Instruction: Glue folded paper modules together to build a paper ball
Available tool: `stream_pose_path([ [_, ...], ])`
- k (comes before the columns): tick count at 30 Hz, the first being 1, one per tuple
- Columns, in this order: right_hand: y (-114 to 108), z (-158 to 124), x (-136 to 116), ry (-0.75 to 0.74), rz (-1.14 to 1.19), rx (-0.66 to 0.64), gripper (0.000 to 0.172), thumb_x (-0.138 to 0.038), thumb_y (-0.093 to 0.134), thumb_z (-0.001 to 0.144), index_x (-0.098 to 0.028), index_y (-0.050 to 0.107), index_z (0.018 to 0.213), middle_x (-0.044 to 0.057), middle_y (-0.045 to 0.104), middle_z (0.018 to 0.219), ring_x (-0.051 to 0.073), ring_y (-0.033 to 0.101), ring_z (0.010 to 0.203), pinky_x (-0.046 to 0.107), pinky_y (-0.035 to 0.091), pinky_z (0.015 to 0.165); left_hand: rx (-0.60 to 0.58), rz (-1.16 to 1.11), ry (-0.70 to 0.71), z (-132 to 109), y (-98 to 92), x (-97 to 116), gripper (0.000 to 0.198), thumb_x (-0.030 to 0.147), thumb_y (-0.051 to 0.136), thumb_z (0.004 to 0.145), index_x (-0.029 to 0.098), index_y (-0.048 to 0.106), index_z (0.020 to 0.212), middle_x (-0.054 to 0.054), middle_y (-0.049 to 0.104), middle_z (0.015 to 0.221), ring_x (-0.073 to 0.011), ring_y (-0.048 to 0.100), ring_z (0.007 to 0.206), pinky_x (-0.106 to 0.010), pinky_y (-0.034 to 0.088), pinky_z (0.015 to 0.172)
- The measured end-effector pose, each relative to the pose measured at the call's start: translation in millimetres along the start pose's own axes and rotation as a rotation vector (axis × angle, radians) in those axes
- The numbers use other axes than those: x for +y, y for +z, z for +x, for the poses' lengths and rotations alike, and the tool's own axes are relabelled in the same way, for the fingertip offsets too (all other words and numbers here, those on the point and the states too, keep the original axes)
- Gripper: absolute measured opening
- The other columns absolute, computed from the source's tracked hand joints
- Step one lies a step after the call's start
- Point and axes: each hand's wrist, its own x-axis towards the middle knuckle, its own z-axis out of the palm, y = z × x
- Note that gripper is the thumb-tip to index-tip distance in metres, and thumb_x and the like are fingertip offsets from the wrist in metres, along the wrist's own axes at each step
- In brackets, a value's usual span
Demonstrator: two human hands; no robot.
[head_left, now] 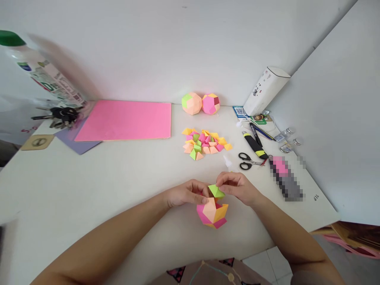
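A partly built paper ball (pixel 211 213) of pink, peach and orange folded pieces is held low over the near side of the table. My left hand (pixel 190 193) grips its upper left edge between thumb and fingers. Pinched in my right hand (pixel 237 186) is a green folded paper piece (pixel 216 191), at the open top of the ball. Whether that piece touches the ball I cannot tell. Farther back lies a loose heap of folded paper pieces (pixel 204 143) in green, pink, peach and orange. Two finished paper balls (pixel 192 103) rest against the wall behind it.
On the left lie pink paper sheets (pixel 127 120), a purple sheet (pixel 80 138), keys (pixel 63 114) and a tall bottle (pixel 47 71). To the right are scissors (pixel 247 161), a utility knife (pixel 255 145), pens (pixel 263 131), small glass bottles (pixel 286 146) and a white box (pixel 265 91).
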Motion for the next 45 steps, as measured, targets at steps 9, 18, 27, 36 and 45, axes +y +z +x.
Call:
stream_pose_path([
  [9, -3.6, 2.4, 2.7, 0.088, 0.150, -0.020, 0.010, -0.025, 0.073, 0.070, -0.017, 0.067, 0.074, -0.001, 0.057, 0.074, 0.009, 0.051, 0.066, 0.022, 0.041, 0.058, 0.007, -0.050, 0.054, 2.2, -0.1, -2.1, 0.015, 0.026, 0.068, 0.071, 0.012, 0.062, 0.066, -0.005, 0.060, 0.086, -0.0152, 0.054, 0.079, -0.029, 0.040, 0.075],
  [18, -2.2, 3.8, 8.8, 0.248, 0.176, -0.007, 0.019, -0.028, 0.075, 0.067, -0.015, 0.065, 0.077, 0.000, 0.063, 0.068, 0.010, 0.057, 0.060, 0.024, 0.043, 0.058, 0.040, -0.076, 0.075, 3.4, -1.4, -6.4, 0.016, 0.026, 0.070, 0.070, 0.012, 0.063, 0.065, -0.002, 0.054, 0.078, -0.0132, 0.050, 0.074, -0.027, 0.039, 0.073],
  [27, 0.7, 3.0, 6.2, 0.247, 0.148, 0.022, 0.018, -0.026, 0.076, 0.064, -0.015, 0.069, 0.076, 0.000, 0.065, 0.067, 0.009, 0.057, 0.059, 0.022, 0.043, 0.056, 0.071, -0.032, 0.047, 3.1, -0.9, -5.9, 0.019, 0.029, 0.070, 0.069, 0.013, 0.062, 0.064, -0.003, 0.056, 0.079, -0.0140, 0.051, 0.074, -0.028, 0.041, 0.072],
  [36, -3.7, 3.0, 6.5, 0.264, 0.229, 0.028, 0.020, -0.025, 0.079, 0.061, -0.015, 0.071, 0.076, 0.001, 0.067, 0.066, 0.010, 0.059, 0.059, 0.024, 0.045, 0.057, 0.048, -0.036, 0.068, 3.6, 0.5, -2.8, 0.020, 0.029, 0.069, 0.070, 0.013, 0.059, 0.063, -0.004, 0.056, 0.081, -0.0136, 0.050, 0.074, -0.027, 0.040, 0.072],
  [45, -5.0, 2.8, 6.9, 0.271, 0.210, -0.005, 0.019, -0.024, 0.078, 0.063, -0.015, 0.072, 0.078, 0.002, 0.069, 0.071, 0.012, 0.062, 0.064, 0.026, 0.048, 0.061, 0.048, -0.033, 0.060, 3.1, 1.0, -1.4, 0.018, 0.028, 0.069, 0.069, 0.013, 0.061, 0.064, -0.002, 0.055, 0.078, -0.0125, 0.049, 0.071, -0.027, 0.040, 0.070],
])
